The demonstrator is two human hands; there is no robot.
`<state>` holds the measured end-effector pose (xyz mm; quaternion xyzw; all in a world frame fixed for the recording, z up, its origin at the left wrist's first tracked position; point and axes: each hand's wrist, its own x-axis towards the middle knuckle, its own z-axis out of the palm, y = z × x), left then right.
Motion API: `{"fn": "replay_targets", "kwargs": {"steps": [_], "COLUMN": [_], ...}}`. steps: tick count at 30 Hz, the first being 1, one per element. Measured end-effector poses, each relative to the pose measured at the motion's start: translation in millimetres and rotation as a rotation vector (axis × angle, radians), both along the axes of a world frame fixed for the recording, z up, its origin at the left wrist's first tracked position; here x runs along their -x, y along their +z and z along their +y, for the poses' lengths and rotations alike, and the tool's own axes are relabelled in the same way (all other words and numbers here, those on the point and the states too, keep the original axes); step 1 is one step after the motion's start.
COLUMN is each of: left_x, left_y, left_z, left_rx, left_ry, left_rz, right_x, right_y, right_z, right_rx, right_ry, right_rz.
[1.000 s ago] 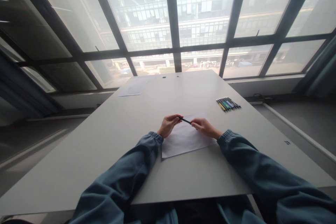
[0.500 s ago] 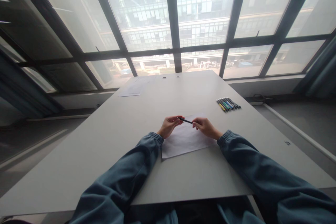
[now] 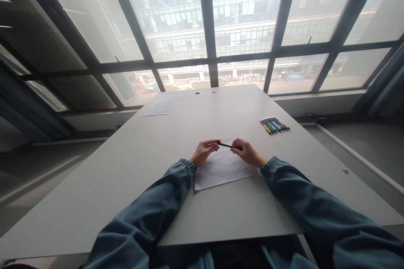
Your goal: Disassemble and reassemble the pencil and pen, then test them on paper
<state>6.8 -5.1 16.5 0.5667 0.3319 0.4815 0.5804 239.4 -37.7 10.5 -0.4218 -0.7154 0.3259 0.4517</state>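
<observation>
A slim black pen (image 3: 225,145) spans the gap between my two hands, just above a white sheet of paper (image 3: 221,172). My left hand (image 3: 203,152) pinches one end of it between thumb and fingers. At the other end, my right hand (image 3: 247,152) has its fingers closed around the thicker part. The paper lies flat on the white table (image 3: 132,176), partly under my hands and wrists.
Several pens (image 3: 274,126) with coloured parts lie side by side in a row on the right of the table. Other white papers (image 3: 159,107) lie at the far left. A small dark mark (image 3: 346,172) sits near the right edge. Large windows stand beyond the table.
My right hand's fingers have shifted on the pen, and more of its dark end now shows between them. My left hand stays nearly in place.
</observation>
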Motion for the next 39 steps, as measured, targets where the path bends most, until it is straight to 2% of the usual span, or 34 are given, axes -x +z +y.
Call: {"fn": "replay_targets", "kwargs": {"steps": [8, 18, 22, 26, 30, 34, 39], "left_x": [0.4, 0.2, 0.5, 2.5, 4.1, 3.1, 2.1], "left_y": [0.1, 5.1, 5.4, 2.2, 1.0, 3.0, 5.3], "left_z": [-0.4, -3.6, -0.2, 5.1, 5.5, 2.2, -0.3], "left_rx": [-0.004, -0.006, -0.035, -0.185, -0.331, -0.341, -0.352], "left_ry": [-0.032, -0.084, -0.028, 0.127, 0.184, 0.203, 0.202], "left_rz": [-0.012, -0.059, -0.071, 0.097, 0.290, 0.368, 0.374], "right_x": [0.2, 0.2, -0.2, -1.1, -1.6, -1.3, -1.4], "right_y": [7.3, 8.2, 6.7, 4.2, 3.8, 5.2, 5.9], "right_z": [-5.1, -5.3, -4.6, -3.4, -3.6, -4.9, -5.2], "right_rx": [-0.047, -0.064, -0.071, -0.072, -0.070, -0.074, -0.073], "right_ry": [-0.019, -0.034, -0.036, -0.039, -0.030, -0.017, -0.017], "right_rz": [-0.122, -0.104, -0.099, -0.105, -0.122, -0.146, -0.162]}}
